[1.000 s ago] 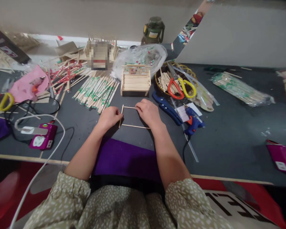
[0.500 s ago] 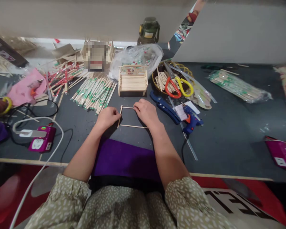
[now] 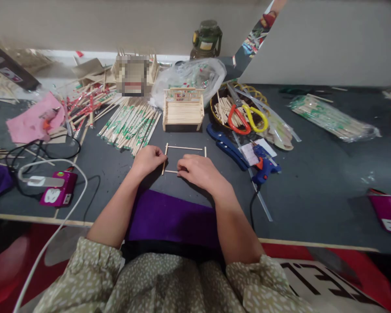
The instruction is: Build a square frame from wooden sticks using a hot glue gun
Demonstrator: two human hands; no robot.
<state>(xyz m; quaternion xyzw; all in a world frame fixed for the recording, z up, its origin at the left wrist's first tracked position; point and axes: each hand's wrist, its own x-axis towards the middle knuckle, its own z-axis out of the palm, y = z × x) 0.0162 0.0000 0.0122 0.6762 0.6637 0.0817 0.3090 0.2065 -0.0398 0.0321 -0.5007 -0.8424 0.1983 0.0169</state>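
Thin wooden sticks lie on the dark table in a rectangle. My left hand is closed, its fingertips pinching the upright left stick. My right hand has its fingertips closed on the bottom stick, whose right part is hidden under the hand. The top stick lies untouched, and the right stick shows only at its upper end. Behind the rectangle stands a small bench made of similar sticks. A purple cloth lies between my forearms.
To the right are a blue glue gun, a blue cutter-like tool and scissors on a basket of stick pieces. Wrapped chopsticks lie left. A white cable crosses by a magenta power box.
My right hand has moved from the top stick down to the bottom stick, uncovering the right stick's upper end. My left hand stays put. Another person's hand has left the left edge.
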